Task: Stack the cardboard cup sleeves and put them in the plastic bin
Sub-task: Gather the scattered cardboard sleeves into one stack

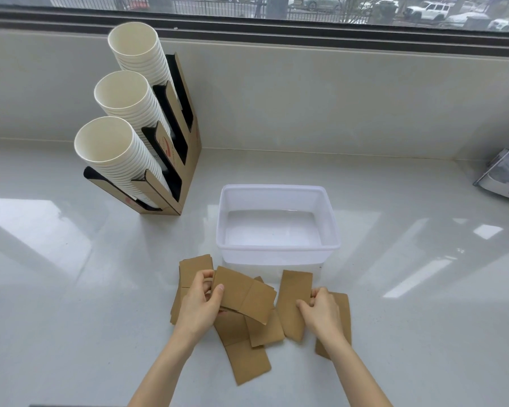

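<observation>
Nearest to us, our two bare forearms reach forward over a glossy white countertop [71,289] toward a loose scatter of flattened brown cardboard cup sleeves. Closest of these is a long sleeve [244,358] lying flat and angled toward the lower right, with another one [266,330] overlapping its upper end. Our left hand [202,304] is pinched shut on a creased sleeve [244,293], thumb on top and fingers beneath, holding it tilted just above the pile. Behind that hand a further sleeve [193,268] lies flat, partly hidden by our knuckles. Our right hand [321,311] has its fingertips curled onto the right edge of a separate sleeve [293,302], gripping it between thumb and fingers, while one more sleeve [343,312] lies under the wrist. Just beyond the sleeves, a little right of the left-hand pile, stands a translucent white plastic bin [276,189], rectangular, with nothing inside it; none of the sleeves is in it. Farther back on the left, a brown cardboard cup dispenser [188,160] holds three slanted stacks of white paper cups [106,142], their mouths facing us. At the far right edge sits a clear container [506,177] whose contents we cannot make out. Beyond the counter a dark-framed window [276,33] shows parked cars outside.
</observation>
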`<state>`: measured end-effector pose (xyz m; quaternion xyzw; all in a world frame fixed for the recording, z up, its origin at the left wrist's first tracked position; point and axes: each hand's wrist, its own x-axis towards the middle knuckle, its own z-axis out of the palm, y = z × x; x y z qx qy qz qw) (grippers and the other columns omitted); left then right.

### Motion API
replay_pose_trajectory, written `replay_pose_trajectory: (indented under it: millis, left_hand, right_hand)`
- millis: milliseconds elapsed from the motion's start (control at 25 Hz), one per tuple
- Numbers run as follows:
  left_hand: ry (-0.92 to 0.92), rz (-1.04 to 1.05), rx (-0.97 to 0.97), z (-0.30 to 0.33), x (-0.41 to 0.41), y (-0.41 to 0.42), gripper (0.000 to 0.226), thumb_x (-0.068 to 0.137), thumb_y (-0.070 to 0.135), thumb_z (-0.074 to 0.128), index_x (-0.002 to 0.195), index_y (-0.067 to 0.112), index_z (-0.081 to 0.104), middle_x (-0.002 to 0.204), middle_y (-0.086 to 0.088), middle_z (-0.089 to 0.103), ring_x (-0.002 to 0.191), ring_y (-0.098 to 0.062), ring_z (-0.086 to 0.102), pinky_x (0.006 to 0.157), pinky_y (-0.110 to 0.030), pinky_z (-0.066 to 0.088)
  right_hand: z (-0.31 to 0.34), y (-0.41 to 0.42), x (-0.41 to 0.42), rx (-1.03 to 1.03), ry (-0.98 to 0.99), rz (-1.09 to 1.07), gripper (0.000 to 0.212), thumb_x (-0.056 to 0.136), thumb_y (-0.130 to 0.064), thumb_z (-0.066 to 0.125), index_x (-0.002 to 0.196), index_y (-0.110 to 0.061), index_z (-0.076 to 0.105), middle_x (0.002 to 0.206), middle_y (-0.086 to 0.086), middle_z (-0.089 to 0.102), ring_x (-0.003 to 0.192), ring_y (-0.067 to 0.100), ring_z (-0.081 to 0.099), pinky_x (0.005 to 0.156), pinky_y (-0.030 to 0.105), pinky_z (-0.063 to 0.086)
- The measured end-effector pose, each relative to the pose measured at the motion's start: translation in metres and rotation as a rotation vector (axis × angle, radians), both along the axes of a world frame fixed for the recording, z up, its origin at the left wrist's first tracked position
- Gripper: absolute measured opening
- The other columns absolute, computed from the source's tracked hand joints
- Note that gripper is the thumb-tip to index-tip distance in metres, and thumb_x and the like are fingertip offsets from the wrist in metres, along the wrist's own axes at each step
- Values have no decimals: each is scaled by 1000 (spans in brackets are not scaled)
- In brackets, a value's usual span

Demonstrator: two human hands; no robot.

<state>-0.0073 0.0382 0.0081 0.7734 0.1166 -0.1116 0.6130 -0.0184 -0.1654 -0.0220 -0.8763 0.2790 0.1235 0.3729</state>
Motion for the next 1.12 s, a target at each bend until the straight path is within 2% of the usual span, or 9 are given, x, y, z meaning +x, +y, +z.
replay_pose_trajectory:
  millis: [120,240,360,480,600,680,840,960,1120]
  left_hand:
    - [0,-1,-2,3,0,-1,14,91,14,44,101,23,43,107,-7,62,86,-15,60,60,-23,50]
    - [3,3,2,3,1,-1,16,91,14,43,105,22,42,111,-8,61,90,-18,60,62,-25,51]
    - [8,-6,13,4,2,-2,17,91,16,43,106,22,42,113,-8,61,90,-18,60,62,-25,51]
    - [16,-39,12,7,1,-7,17,92,16,42,106,23,44,105,-3,62,87,-15,61,57,-19,51]
    - [21,-79,-11,12,-2,-13,20,93,15,40,90,34,43,91,4,62,80,-9,60,52,-13,51]
    - [17,-88,-8,13,-3,-16,22,93,15,38,85,35,42,89,2,63,79,-8,60,51,-13,51]
    - [6,-82,-10,12,-5,-20,9,93,21,41,95,27,46,89,2,64,79,-6,60,49,-10,48]
    - [13,-125,5,10,-5,-22,17,90,20,46,107,19,45,94,3,64,83,-7,61,54,-13,50]
    - [27,-126,20,6,-5,-23,17,90,16,46,107,20,43,95,1,64,88,-12,62,67,-23,53]
  right_hand:
    - [6,-9,-1,229,-122,-110,21,92,-17,49,107,-2,53,109,16,61,85,19,51,73,28,39]
    - [20,-13,-2,319,-261,-153,13,94,-15,43,101,-11,54,98,8,60,85,18,53,67,23,42]
    - [35,-13,-1,303,-360,-71,14,93,-18,45,92,-25,57,89,-8,62,86,13,57,71,22,43]
    - [48,-1,0,319,-352,109,16,91,-17,49,91,-28,60,85,-17,62,81,2,57,64,6,44]
    - [50,14,4,288,-325,247,20,88,-16,52,103,-21,65,95,-7,65,83,-1,56,64,1,42]
    - [49,22,6,254,-322,306,23,86,-15,55,107,-19,64,102,-3,63,87,3,54,65,1,40]
    - [43,34,10,157,-350,377,25,86,-19,57,110,-21,63,97,-5,47,81,-4,47,66,0,36]
    - [40,39,10,131,-369,385,24,86,-20,57,110,-21,62,94,-7,42,79,-9,45,65,0,37]
    - [37,30,5,156,-343,342,24,88,-25,53,111,-21,60,98,-4,47,90,4,50,77,10,39]
